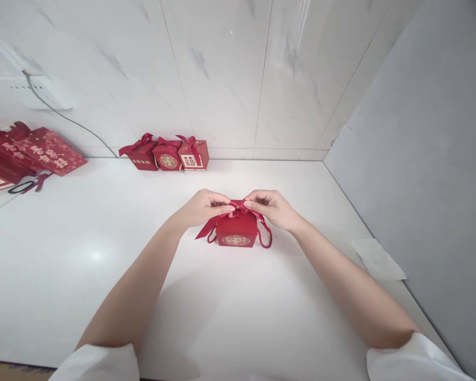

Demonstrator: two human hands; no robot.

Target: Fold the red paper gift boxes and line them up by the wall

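Note:
A small red gift box (237, 233) with gold print stands on the white table (83, 254) in the middle of the view. A red ribbon (241, 207) runs across its top, with loose ends hanging at both sides. My left hand (204, 207) pinches the ribbon at the top left of the box. My right hand (273, 207) pinches the ribbon at the top right. The fingertips of both hands meet over the box's top.
Three finished red boxes with bows (167, 153) stand in a row against the back marble wall. Flat red boxes (31, 151) and black-handled scissors (24, 185) lie at the far left. A white paper sheet (376, 259) lies at the right by a grey wall.

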